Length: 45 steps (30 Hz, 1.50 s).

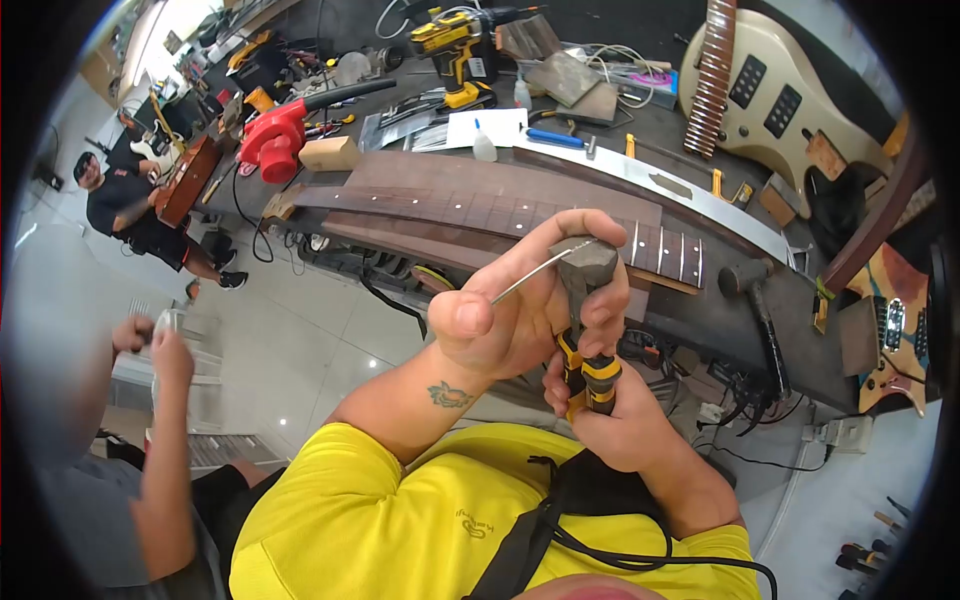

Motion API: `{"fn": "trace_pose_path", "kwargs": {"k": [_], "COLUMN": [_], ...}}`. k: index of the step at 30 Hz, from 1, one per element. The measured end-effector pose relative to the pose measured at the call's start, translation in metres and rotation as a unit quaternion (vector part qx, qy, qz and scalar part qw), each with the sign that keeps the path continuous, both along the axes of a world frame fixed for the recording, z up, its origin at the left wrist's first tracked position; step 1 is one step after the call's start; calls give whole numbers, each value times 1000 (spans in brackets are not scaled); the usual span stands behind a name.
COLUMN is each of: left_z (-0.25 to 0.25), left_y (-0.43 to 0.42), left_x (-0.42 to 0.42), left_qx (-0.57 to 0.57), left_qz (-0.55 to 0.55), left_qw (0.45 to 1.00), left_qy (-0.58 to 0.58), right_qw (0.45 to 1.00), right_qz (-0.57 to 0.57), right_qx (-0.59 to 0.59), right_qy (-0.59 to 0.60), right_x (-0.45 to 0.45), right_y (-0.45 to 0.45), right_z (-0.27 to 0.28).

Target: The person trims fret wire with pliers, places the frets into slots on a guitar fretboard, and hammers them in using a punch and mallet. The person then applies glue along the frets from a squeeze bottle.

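Note:
Held up in front of my chest is a pair of end nippers [588, 264] with a broad grey head and black-and-yellow handles. My right hand [630, 425] is wrapped round the handles. A thin metal wire [530, 278], which looks like fret wire, runs from the nippers' head towards my left thumb. My left hand [510, 315] curls around the wire and the head, its fingers behind and beside the jaws. Just beyond my hands, a dark guitar neck [450, 207] with dot inlays lies on the workbench [400, 90]; several bright frets show near its right end.
A hammer [765, 325] lies at the bench's right side. Beyond the neck are a white strip [720, 210], a red blower [272, 140], a yellow drill [455, 55] and a cream guitar body [790, 90]. One person [120, 480] is close on my left, another [125, 200] farther back.

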<state>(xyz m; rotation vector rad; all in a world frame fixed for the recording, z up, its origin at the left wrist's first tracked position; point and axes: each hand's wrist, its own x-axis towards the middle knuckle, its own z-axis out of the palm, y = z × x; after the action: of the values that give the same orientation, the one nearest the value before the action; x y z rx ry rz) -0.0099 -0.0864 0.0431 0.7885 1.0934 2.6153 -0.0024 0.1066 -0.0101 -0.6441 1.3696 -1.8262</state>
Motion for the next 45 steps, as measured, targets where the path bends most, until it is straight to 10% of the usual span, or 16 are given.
{"fn": "trace_pose_path", "kwargs": {"k": [14, 18, 24, 28, 45], "left_z": [-11, 22, 35, 42, 48], "left_y": [-3, 33, 38, 2, 65], "left_x": [22, -20, -42, -35, -92], "left_qx": [71, 36, -199, -303, -394], "left_qz": [15, -35, 180, 63, 189], "left_qw": [997, 999, 963, 946, 898], "left_qy": [16, -12, -37, -94, -54], "right_qw": [999, 999, 991, 985, 941], "right_qz": [-31, -16, -125, -165, -203], "right_qx": [-6, 22, -38, 5, 153], "right_qy": [-40, 44, 15, 50, 224], "right_x": [30, -10, -44, -58, -94], "right_y": [-12, 34, 42, 43, 112], "right_z": [10, 23, -1, -17, -8]}}
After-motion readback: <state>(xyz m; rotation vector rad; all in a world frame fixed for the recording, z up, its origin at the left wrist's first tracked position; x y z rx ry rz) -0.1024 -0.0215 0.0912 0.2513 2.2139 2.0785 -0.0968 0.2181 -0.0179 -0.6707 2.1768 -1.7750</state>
